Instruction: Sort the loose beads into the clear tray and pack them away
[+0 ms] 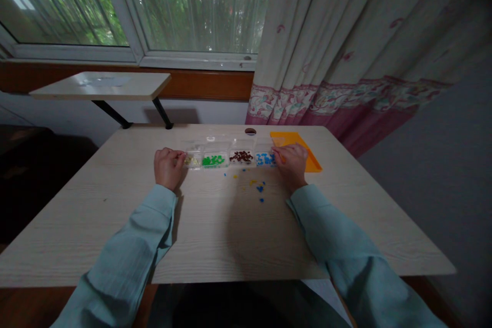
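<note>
A clear plastic compartment box [229, 160] lies across the far part of the table, its see-through lids standing up behind. From left to right its sections hold pale yellowish pieces [191, 160], green pieces [213, 160], dark brown pieces [242, 156] and blue pieces [265, 159]. My left hand [168, 168] has its fingers closed on the box's left end. At the right end, my right hand [291, 164] pinches the edge beside the blue section. Small loose blue pieces [260, 189] and yellow pieces [252, 182] are scattered in front of the box.
An orange tray [314, 163] lies under and behind my right hand. A raised shelf [115, 87] on black legs stands at the table's back left. The wooden table [207, 241] has a round cable hole [250, 131] near its back edge, below a curtain [307, 61].
</note>
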`<state>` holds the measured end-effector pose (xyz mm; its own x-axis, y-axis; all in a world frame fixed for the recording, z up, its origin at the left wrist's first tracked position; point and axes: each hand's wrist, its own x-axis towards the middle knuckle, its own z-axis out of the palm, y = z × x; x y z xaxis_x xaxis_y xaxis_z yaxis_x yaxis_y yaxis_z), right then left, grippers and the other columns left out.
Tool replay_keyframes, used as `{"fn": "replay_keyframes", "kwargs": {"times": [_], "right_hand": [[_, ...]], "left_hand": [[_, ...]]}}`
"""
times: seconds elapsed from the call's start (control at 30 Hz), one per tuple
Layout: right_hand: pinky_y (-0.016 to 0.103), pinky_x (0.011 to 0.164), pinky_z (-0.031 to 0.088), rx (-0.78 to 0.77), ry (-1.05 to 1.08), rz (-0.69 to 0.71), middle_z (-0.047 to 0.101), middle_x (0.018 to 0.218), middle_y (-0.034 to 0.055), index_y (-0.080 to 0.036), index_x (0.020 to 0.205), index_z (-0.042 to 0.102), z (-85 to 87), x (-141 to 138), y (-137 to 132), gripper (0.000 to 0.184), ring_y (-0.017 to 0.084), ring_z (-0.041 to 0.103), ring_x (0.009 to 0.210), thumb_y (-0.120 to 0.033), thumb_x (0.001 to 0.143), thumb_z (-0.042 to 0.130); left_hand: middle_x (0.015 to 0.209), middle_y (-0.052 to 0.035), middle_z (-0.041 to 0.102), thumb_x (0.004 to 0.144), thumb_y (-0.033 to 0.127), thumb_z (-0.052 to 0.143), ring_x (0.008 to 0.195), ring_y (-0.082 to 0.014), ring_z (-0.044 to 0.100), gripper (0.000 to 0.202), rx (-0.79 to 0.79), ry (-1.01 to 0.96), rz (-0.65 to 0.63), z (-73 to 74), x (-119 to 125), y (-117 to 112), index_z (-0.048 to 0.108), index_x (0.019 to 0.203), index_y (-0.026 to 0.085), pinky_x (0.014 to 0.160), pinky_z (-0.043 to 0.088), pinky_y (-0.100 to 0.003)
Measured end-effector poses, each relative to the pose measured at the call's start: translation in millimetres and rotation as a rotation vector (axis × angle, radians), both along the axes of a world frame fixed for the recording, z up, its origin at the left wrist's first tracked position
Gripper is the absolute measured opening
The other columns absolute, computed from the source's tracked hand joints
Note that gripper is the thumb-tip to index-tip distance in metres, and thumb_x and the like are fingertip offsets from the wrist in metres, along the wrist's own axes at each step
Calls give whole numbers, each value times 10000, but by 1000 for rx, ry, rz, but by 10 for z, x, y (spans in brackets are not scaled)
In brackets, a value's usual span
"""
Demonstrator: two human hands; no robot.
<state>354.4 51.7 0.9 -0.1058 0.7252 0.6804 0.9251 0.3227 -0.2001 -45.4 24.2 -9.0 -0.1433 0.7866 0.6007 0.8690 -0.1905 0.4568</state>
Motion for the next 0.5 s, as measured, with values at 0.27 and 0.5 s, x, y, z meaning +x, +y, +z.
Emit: {"fn": "replay_keyframes", "kwargs": {"times": [0.27, 0.5], "right_hand": [[440, 1071, 290, -39, -20, 3, 749, 960, 37, -252, 991, 743, 0, -20, 3, 271, 227, 582, 1006, -357, 944, 498], [437, 1076, 290, -15, -27, 62, 747, 951, 37, -254, 998, 735, 0, -50, -16, 268, 217, 585, 991, -373, 946, 501]], "left_hand": [[817, -86, 574, 945, 390, 460, 886, -270, 497, 345, 33, 83, -15, 40, 45, -38, 744, 992, 201, 854, 383, -421], [827, -84, 586, 947, 361, 487, 887, -248, 504, 299, 21, 138, -226, 144, 306, -159, 741, 947, 205, 845, 389, -401]]}}
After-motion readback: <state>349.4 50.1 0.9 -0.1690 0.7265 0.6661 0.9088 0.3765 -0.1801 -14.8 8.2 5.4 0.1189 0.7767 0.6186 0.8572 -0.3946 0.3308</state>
